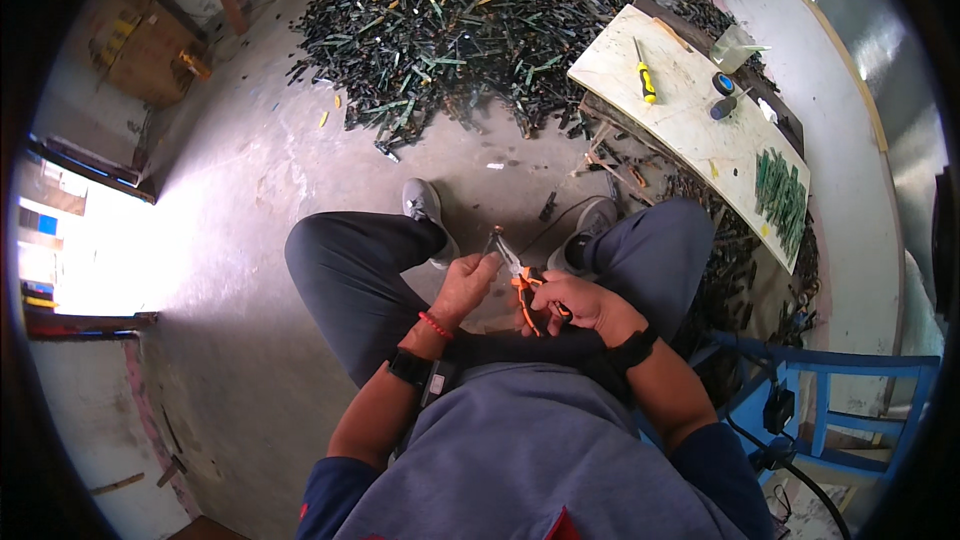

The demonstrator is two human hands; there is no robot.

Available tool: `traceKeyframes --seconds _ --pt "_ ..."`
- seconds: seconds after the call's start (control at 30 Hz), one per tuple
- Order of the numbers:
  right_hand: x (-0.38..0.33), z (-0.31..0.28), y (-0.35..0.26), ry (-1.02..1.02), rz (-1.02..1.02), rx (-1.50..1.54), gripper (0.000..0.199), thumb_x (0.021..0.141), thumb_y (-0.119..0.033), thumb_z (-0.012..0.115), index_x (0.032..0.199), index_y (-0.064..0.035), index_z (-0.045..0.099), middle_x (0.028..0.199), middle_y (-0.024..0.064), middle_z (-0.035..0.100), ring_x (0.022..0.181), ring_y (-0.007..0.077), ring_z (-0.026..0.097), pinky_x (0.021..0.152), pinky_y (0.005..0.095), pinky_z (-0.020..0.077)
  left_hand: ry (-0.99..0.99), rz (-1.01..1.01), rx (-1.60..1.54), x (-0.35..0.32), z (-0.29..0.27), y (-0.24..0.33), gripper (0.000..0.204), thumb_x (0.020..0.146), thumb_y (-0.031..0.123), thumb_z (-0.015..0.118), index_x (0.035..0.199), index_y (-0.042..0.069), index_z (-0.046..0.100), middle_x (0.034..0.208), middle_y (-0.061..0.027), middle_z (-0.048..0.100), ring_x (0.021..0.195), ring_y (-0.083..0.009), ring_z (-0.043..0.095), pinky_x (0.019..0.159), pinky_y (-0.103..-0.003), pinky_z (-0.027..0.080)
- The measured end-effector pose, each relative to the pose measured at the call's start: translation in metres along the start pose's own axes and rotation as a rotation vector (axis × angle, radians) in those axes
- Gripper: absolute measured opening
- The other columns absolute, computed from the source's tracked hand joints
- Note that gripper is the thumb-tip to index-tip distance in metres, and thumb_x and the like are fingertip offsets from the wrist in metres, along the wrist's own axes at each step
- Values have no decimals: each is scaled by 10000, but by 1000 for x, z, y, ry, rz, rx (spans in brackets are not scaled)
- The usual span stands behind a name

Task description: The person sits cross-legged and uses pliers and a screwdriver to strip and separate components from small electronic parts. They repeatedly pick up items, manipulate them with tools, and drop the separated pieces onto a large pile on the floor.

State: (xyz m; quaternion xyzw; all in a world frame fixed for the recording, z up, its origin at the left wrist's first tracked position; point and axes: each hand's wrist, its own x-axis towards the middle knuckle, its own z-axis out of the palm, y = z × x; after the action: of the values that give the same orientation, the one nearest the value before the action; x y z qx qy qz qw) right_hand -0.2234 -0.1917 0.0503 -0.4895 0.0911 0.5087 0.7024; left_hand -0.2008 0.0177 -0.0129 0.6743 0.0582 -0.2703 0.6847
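Note:
Between my knees, my right hand [582,301] is closed around the handles of orange-and-black pliers [524,292]. The metal jaws of the pliers point up and left, toward a small dark piece with a coppery tip [497,231]. My left hand [468,282] pinches that piece from the left side. Whether the jaws grip it or only touch it is too small to tell. Most of the piece is hidden by my fingers.
A big heap of dark and green strips [450,30] covers the floor ahead. At the right, a pale board [690,130] carries a yellow-and-black screwdriver [645,80], a blue tape roll [723,83] and green strips [781,198]. A blue chair [850,365] stands at the lower right.

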Motion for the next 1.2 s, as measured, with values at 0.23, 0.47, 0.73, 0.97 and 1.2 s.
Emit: traceKeyframes --seconds 0.23,0.47,0.73,0.97,1.2 --pt "2 -4 4 54 42 7 388 803 -125 523 1166 12 543 950 159 686 789 248 699 500 271 517 15 55 259 1 -3 -2 406 943 323 560 807 -55 621 644 -53 558 627 -120 481 590 -325 428" --pt "4 -10 9 -18 32 81 365 810 -163 506 1115 24 578 915 144 689 755 239 695 478 251 476 52 133 263 -2 -1 -2 428 949 348 551 726 -15 587 592 -14 504 560 -93 439 516 -298 371" --pt "8 -15 16 -54 -38 157 321 796 -168 512 1023 33 615 833 128 682 696 216 685 442 228 416 69 156 204 -2 1 1 450 946 381 555 689 13 575 550 11 474 474 -79 423 431 -271 330" --pt "0 -3 8 1 1 63 315 795 -152 513 1055 14 576 896 133 683 747 232 691 465 257 463 61 112 163 -2 1 1 443 942 384 559 675 31 563 545 18 470 450 -70 415 411 -260 320" --pt "2 -5 9 -12 22 65 333 801 -157 519 1091 5 555 914 134 687 760 237 696 499 265 496 43 75 163 -1 0 -1 428 943 373 554 695 25 565 554 20 468 452 -69 409 416 -258 320"
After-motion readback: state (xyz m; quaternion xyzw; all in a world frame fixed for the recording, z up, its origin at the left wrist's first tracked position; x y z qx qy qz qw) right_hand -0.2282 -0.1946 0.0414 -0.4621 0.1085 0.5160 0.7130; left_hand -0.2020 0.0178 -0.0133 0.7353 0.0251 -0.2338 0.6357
